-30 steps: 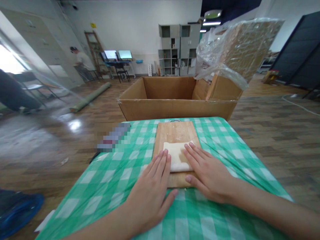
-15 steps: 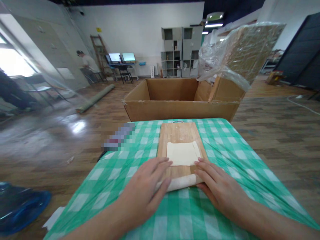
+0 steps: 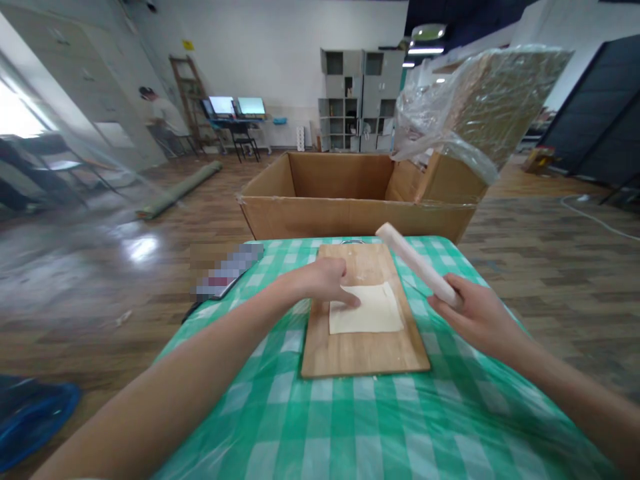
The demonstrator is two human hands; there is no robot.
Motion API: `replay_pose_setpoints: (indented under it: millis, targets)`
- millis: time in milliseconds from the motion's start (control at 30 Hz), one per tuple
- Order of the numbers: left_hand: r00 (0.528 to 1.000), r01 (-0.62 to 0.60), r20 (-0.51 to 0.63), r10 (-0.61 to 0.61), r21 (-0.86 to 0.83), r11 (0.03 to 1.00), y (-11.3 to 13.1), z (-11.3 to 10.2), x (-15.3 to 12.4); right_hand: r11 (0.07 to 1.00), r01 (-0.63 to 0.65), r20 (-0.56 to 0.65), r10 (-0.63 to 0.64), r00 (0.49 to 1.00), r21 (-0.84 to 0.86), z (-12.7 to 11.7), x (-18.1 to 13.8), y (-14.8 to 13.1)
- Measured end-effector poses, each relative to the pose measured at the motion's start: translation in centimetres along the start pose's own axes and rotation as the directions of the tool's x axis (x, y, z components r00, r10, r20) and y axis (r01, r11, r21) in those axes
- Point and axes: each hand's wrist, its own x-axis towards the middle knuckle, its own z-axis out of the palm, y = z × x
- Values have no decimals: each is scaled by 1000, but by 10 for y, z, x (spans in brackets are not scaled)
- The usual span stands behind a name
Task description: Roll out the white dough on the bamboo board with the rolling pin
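A flat, pale rectangular sheet of dough (image 3: 371, 319) lies on a wooden cutting board (image 3: 365, 357). My left hand (image 3: 327, 280) is over the sheet's far left corner, its thumb stretched across the dough and apart from the curled fingers; whether the thumb presses on the dough I cannot tell. In my right hand (image 3: 473, 310) is a pale rolling pin (image 3: 415, 260), gripped by its near end. The pin is raised and tilted to the right of the board, its far end pointing up and left.
A green-and-white checked cloth (image 3: 340, 433) covers the table. At its left edge lies a flat, blurred-out item (image 3: 227, 273). Beyond the table stands a big cardboard box (image 3: 350, 217) with a plastic-wrapped panel (image 3: 505, 107). Far left, a person (image 3: 167, 117) sits.
My right hand has lifted the rolling pin from the board's near edge, up and to the right. My left hand has left the pin and moved forward to the dough's far left corner.
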Motion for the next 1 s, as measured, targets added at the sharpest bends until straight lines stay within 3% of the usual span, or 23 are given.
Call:
replay_pose_setpoints:
  millis: [67,167,233,367,467,567,700,767,833,933,1000]
  targets:
    - [998,26,54,-28,37,999,11,-4,2,948,-182,46,176,983,261,5,16,-5]
    - [990,36,132,-45,65,997,19,-8,4,686,-380,219,314,924,621,13,35,-20]
    - [986,31,161,-40,56,998,20,-8,4,570,-409,271,315,910,712,18,42,-30]
    - [984,-13,177,15,-11,1000,16,-1,-1,536,-391,294,261,920,748,26,47,-37]
    - [989,-51,135,67,-115,992,13,10,-9,565,-377,287,245,926,734,35,51,-30]
    - [998,-56,9,62,-304,951,9,26,-18,616,-384,303,238,923,688,43,58,-21]
    - [971,37,-173,-166,-575,817,1,53,-31,674,-376,313,221,924,635,49,70,-20]
    - [952,81,-159,-262,-694,715,-3,63,-39,739,-353,300,212,930,574,50,75,-24]
    - [948,90,-145,-285,-736,671,-9,67,-49,831,-276,251,171,953,483,49,76,-29]
    - [918,67,-271,-291,-615,786,-21,56,-65,964,-68,173,24,985,256,45,70,-36]
    - [838,67,-454,-304,-468,881,-31,42,-74,995,86,191,-95,977,52,44,61,-40]
